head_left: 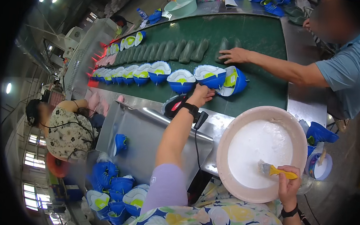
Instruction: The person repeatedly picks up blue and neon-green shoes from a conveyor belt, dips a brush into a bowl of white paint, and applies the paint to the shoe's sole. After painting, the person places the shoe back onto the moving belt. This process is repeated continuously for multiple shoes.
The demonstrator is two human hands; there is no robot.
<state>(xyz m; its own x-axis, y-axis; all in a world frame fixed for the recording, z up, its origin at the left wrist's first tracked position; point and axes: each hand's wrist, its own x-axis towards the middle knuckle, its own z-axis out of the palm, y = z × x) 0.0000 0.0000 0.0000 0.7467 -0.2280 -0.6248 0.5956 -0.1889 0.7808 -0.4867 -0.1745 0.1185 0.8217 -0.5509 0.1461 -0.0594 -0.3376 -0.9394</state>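
Note:
My left hand (202,95) reaches over the near edge of the green belt, its fingers bent around the toe of a blue shoe upper (212,83) with a white and lime lining. Against its right side lies another blue shoe upper (240,81); a row of similar uppers (159,72) runs off to the left. In my right hand (289,185) is a paintbrush (282,171) with a yellow handle. Its bristles meet the white liquid (255,151) in a large pinkish basin (224,172), the fingers closed round the handle's end.
Dark green foot-shaped pieces (183,51) line the belt (253,33). Across it, a co-worker's hand (234,55) touches one such piece. A second person (71,127) sits left. Blue uppers (121,185) pile up at lower left; a small white tub (320,166) stands right of the basin.

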